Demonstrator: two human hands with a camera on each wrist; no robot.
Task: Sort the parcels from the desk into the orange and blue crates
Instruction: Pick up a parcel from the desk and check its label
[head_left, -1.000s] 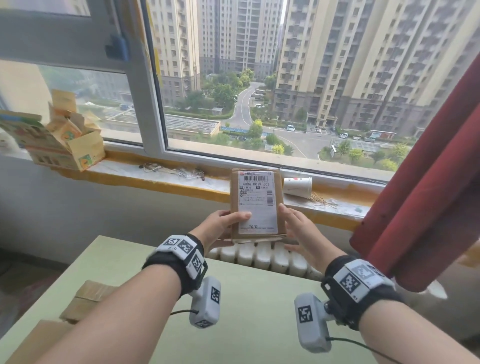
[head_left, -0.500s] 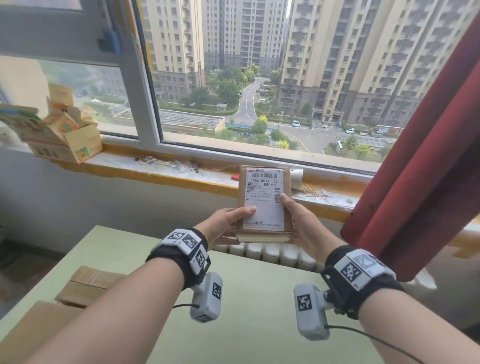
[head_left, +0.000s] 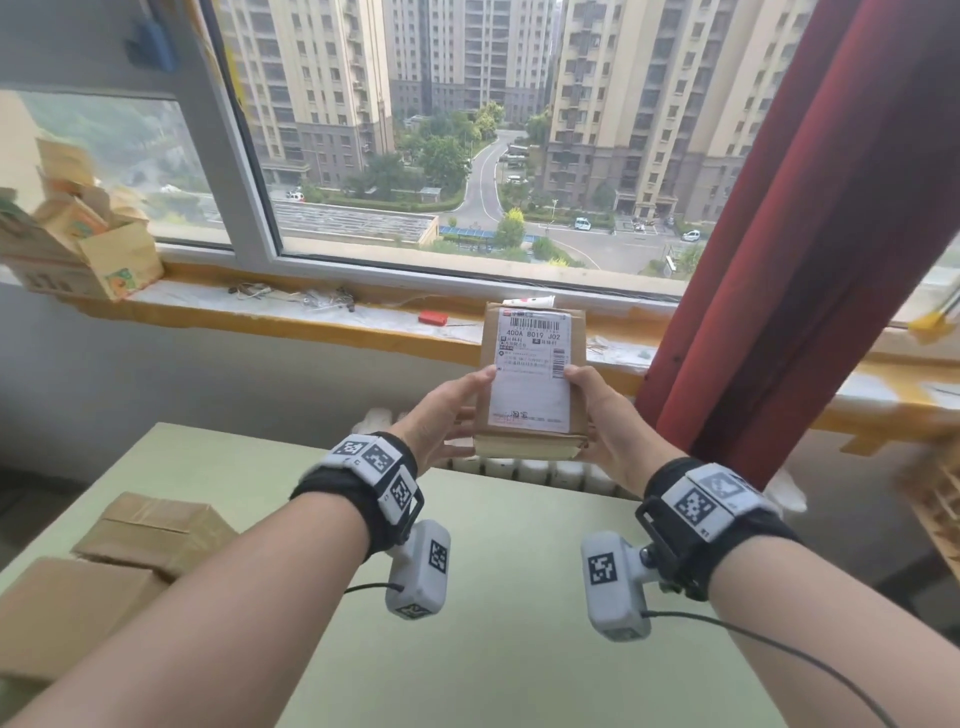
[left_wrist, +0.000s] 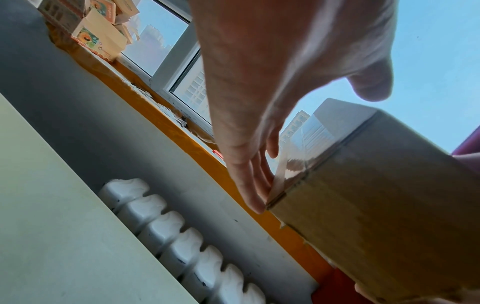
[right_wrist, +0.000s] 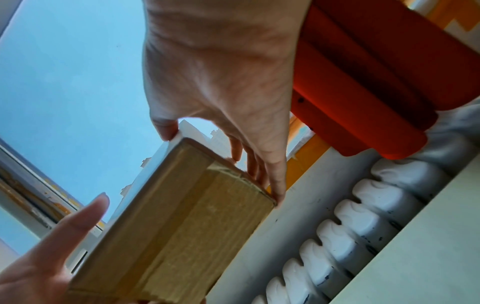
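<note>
A brown cardboard parcel (head_left: 532, 379) with a white shipping label is held up over the far edge of the green desk (head_left: 519, 623). My left hand (head_left: 457, 410) grips its left side, thumb on the label face and fingers behind. My right hand (head_left: 597, 410) grips the right side the same way. In the left wrist view the left hand (left_wrist: 259, 123) has its fingertips on the taped edge of the parcel (left_wrist: 376, 195). The right wrist view shows the right hand (right_wrist: 221, 102) pinching the parcel (right_wrist: 176, 222) at its corner. No crate is in view.
Two more brown parcels (head_left: 156, 530) (head_left: 62, 613) lie at the desk's left edge. A white radiator (head_left: 519, 470) runs behind the desk under the windowsill (head_left: 311, 312), which carries an open carton (head_left: 88, 249) and small clutter. A red curtain (head_left: 805, 260) hangs at the right.
Both hands keep the same hold on the parcel. It has shifted slightly right and its near end face shows more. The view has swung a little.
</note>
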